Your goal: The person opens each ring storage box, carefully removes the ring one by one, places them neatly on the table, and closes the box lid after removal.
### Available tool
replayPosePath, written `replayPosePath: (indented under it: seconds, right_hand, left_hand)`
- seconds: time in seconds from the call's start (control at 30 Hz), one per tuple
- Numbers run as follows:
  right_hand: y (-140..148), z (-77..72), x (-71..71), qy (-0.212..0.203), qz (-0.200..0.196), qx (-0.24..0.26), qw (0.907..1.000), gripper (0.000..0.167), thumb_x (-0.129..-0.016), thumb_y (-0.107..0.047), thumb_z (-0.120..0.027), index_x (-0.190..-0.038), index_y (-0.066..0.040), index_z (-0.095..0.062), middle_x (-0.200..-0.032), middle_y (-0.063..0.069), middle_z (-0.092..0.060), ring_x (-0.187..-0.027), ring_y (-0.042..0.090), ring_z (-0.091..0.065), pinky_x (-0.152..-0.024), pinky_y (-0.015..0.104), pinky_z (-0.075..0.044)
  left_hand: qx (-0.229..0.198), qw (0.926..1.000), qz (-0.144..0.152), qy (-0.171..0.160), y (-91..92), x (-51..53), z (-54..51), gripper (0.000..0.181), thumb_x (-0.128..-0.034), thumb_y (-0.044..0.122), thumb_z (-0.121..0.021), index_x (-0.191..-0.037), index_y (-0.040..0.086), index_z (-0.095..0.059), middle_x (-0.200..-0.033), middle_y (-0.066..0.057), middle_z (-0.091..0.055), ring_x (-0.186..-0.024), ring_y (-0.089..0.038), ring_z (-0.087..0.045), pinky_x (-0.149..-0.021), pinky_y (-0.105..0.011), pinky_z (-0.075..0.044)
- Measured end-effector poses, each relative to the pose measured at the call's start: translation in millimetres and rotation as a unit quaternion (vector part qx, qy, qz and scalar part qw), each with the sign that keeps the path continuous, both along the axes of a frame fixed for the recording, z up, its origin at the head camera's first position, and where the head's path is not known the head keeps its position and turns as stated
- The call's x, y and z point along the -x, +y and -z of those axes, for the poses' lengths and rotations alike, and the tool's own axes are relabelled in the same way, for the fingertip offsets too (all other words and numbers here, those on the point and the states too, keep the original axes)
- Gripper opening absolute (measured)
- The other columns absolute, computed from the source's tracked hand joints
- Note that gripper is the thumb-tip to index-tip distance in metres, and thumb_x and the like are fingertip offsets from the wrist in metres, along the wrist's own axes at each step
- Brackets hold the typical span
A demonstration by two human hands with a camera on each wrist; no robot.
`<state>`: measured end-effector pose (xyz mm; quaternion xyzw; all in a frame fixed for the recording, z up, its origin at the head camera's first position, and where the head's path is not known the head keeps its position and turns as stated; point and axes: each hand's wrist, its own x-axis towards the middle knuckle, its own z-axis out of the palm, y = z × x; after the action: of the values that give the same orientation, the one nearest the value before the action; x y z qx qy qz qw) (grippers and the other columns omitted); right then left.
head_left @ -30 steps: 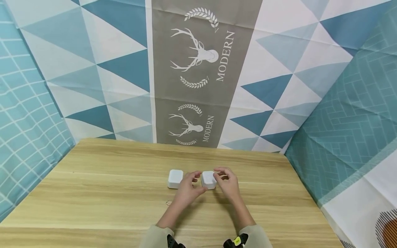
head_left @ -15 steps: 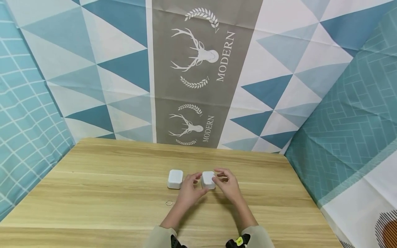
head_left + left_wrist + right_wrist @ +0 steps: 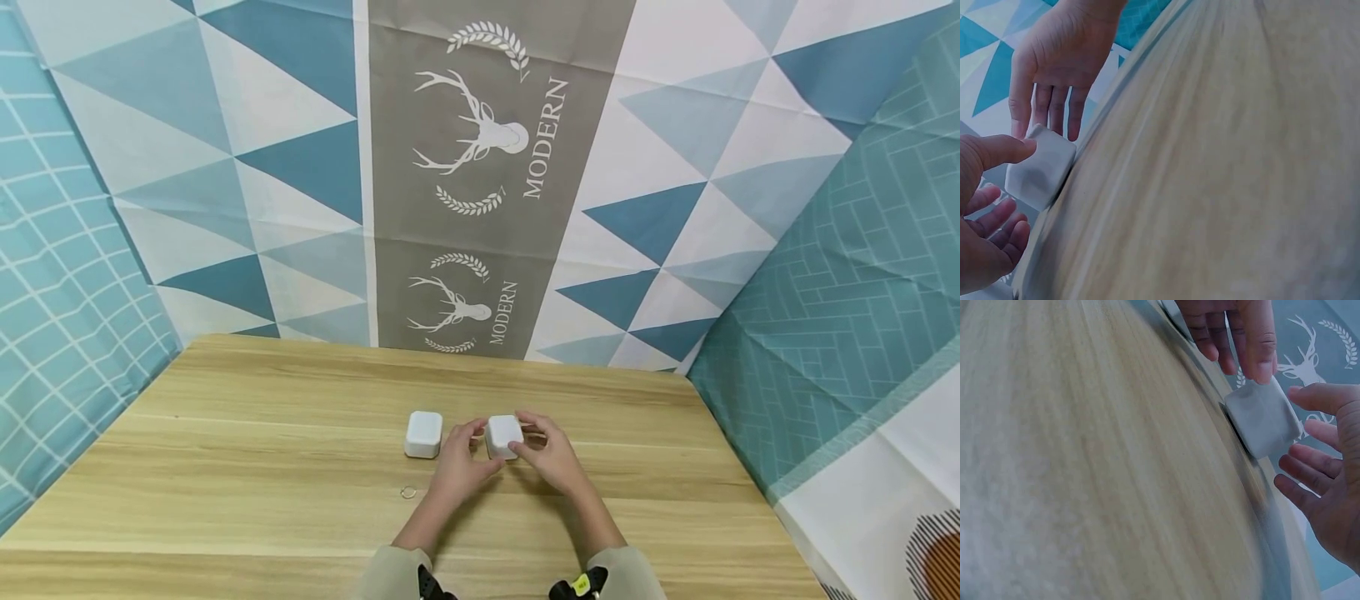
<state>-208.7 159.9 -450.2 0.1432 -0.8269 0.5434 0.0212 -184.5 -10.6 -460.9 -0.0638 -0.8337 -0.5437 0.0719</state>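
Note:
A small white box point(image 3: 504, 432) with rounded corners sits on the wooden table between my two hands. My left hand point(image 3: 457, 471) holds its left side, the thumb at the near corner and the index finger toward the far corner. On the other side my right hand point(image 3: 555, 457) holds it, thumb at the near right and fingers behind. In the right wrist view the right hand point(image 3: 1335, 462) has its thumb by a corner of the box point(image 3: 1263, 419), the lower fingers spread apart from it. The left hand's thumb lies against the box point(image 3: 1041, 172) in the left wrist view.
A second white box point(image 3: 423, 434) stands on the table point(image 3: 262, 467) just left of my left hand. Nearer me lies a thin ring point(image 3: 408, 492). A patterned cloth point(image 3: 300, 167) hangs behind the table's back edge, with teal cloths at both sides.
My right thumb has slid nearer me along the box, with the fingers slightly lower behind it. My left hand has shifted slightly right, uncovering the ring. The boxes stay about where they were.

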Motion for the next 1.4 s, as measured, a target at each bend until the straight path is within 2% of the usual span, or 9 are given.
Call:
replayPosePath:
  seconds: [0.1, 0.2, 0.27, 0.5, 0.7, 0.97, 1.3, 1.4]
  right_hand:
    - [0.2, 3.2, 1.4, 0.015, -0.006, -0.005, 0.9999, 0.051, -0.080, -0.005, -0.071, -0.127, 0.005, -0.052, -0.123, 0.021, -0.055, -0.109, 0.035, -0.056, -0.095, 0.049, -0.047]
    - [-3.0, -6.3, -3.9, 0.011, -0.018, 0.001, 0.9998, 0.053, -0.080, -0.001, -0.069, -0.127, 0.011, -0.048, -0.122, 0.027, -0.054, -0.109, 0.041, -0.055, -0.096, 0.053, -0.046]
    - [-3.7, -7.9, -4.3, -0.003, -0.020, 0.009, 0.9998, 0.054, -0.080, 0.000, -0.069, -0.128, 0.011, -0.047, -0.124, 0.026, -0.053, -0.111, 0.041, -0.054, -0.098, 0.054, -0.044]
    - [2.6, 11.3, 8.3, -0.006, -0.022, -0.021, 0.9995, 0.061, -0.078, -0.007, -0.073, -0.132, 0.005, -0.047, -0.125, 0.020, -0.054, -0.112, 0.035, -0.055, -0.099, 0.048, -0.046]
    - [4.9, 13.0, 9.2, -0.004, -0.039, -0.035, 0.9986, 0.067, -0.078, -0.018, -0.075, -0.135, 0.002, -0.045, -0.127, 0.019, -0.052, -0.113, 0.034, -0.055, -0.099, 0.048, -0.045]
    - [4.2, 14.1, 9.7, -0.011, -0.038, -0.039, 0.9985, 0.069, -0.079, -0.020, -0.075, -0.136, 0.002, -0.044, -0.129, 0.020, -0.051, -0.114, 0.034, -0.055, -0.098, 0.047, -0.046]
    - [3.8, 16.1, 10.7, -0.021, -0.031, -0.035, 0.9987, 0.067, -0.078, -0.014, -0.075, -0.136, 0.000, -0.045, -0.130, 0.018, -0.052, -0.115, 0.033, -0.054, -0.101, 0.048, -0.044]
    - [2.4, 12.3, 7.7, -0.026, -0.037, -0.027, 0.9986, 0.067, -0.079, -0.010, -0.074, -0.137, 0.003, -0.042, -0.133, 0.022, -0.050, -0.117, 0.036, -0.052, -0.102, 0.050, -0.042]
  left_hand:
    - [-0.002, 1.0000, 0.000, -0.004, 0.2, 0.5, 0.9, 0.065, -0.0680, 0.011, -0.080, -0.126, -0.002, -0.053, -0.113, -0.020, -0.056, -0.102, -0.033, -0.057, -0.090, -0.043, -0.051]
    - [0.002, 0.9999, 0.001, -0.011, 0.4, 0.7, 1.3, 0.066, -0.0683, 0.011, -0.080, -0.126, -0.002, -0.052, -0.113, -0.020, -0.056, -0.103, -0.033, -0.057, -0.090, -0.043, -0.051]
    - [0.005, 0.9999, 0.002, -0.015, 0.6, 1.2, 1.7, 0.066, -0.0684, 0.012, -0.080, -0.127, -0.001, -0.052, -0.114, -0.020, -0.055, -0.104, -0.033, -0.057, -0.091, -0.043, -0.051]
    - [0.002, 0.9999, 0.003, -0.013, 1.1, 6.2, 5.4, 0.067, -0.0676, 0.012, -0.081, -0.126, -0.001, -0.052, -0.111, -0.018, -0.056, -0.103, -0.032, -0.057, -0.090, -0.043, -0.051]
    - [-0.007, 0.9998, 0.004, -0.016, 0.2, 10.3, 9.2, 0.069, -0.0663, 0.012, -0.081, -0.127, 0.000, -0.052, -0.110, -0.017, -0.056, -0.104, -0.031, -0.057, -0.088, -0.043, -0.051]
    - [-0.020, 0.9993, 0.015, -0.026, -1.5, 15.3, 12.9, 0.074, -0.0675, 0.014, -0.082, -0.131, 0.000, -0.048, -0.117, -0.018, -0.055, -0.110, -0.032, -0.054, -0.091, -0.043, -0.051]
    - [-0.015, 0.9994, 0.023, -0.021, -0.7, 17.8, 15.4, 0.074, -0.0688, 0.018, -0.082, -0.132, 0.001, -0.047, -0.121, -0.019, -0.054, -0.112, -0.033, -0.054, -0.092, -0.045, -0.050]
    - [-0.015, 0.9995, 0.023, -0.018, 0.0, 18.1, 16.1, 0.073, -0.0699, 0.020, -0.082, -0.132, 0.001, -0.048, -0.121, -0.018, -0.054, -0.112, -0.033, -0.054, -0.092, -0.045, -0.050]
